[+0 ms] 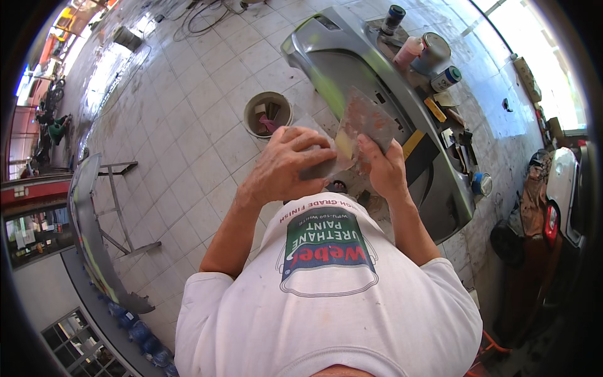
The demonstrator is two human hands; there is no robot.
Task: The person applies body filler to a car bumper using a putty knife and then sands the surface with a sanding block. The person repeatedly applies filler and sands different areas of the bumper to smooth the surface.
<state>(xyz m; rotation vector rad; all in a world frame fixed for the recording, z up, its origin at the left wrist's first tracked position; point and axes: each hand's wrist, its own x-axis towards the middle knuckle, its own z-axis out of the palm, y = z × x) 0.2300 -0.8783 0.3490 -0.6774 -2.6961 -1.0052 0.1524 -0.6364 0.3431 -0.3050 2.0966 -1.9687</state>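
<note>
In my right hand (385, 164) is a flat grey plate (369, 119) with reddish-orange smears, the thumb lying across its face. My left hand (286, 160) is just beside it, fingers curled over a thin greyish piece (319, 168) whose kind I cannot make out. A pale yellow patch (344, 144) shows between the two hands; whether it is paste or a separate tool is unclear. Beyond the hands lies a large grey car bumper (353, 70) with yellow-green patches. A round white bucket (249, 123) holding a pink item and other small things stands on the floor ahead.
Along the bumper's right stand a pink bottle (409, 50), a large tin (434, 53) and small cans (446, 78), with a yellow-edged black sheet (421, 154) nearer. Another bumper (85, 217) rests by a metal stand (119, 217) at left. A hose (204, 19) lies far off.
</note>
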